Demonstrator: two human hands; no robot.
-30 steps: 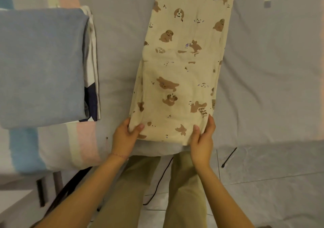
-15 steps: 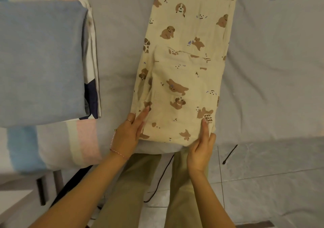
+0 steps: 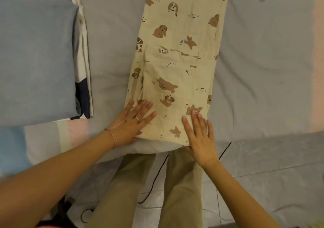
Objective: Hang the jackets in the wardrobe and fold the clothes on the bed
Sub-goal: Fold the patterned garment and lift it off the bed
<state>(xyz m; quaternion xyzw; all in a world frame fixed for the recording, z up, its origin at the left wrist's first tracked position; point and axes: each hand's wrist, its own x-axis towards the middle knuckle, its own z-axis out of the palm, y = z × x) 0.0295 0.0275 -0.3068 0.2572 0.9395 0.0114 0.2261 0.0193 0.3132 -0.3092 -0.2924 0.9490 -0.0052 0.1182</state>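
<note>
From the head view, the folding looks part done. A folded blue-grey cloth [image 3: 36, 57] sits stacked on a white-and-navy piece [image 3: 83, 94] at the left of the grey-sheeted bed [image 3: 263, 73]. The cream cotton garment printed with brown puppies [image 3: 177, 34] lies in a long strip down the middle, a second layer over its near end at the mattress edge. The left hand [image 3: 133, 124] and right hand [image 3: 199, 138] press flat on it, fingers straight, gripping nothing. It seems to need more folds. No jackets or wardrobe show.
</note>
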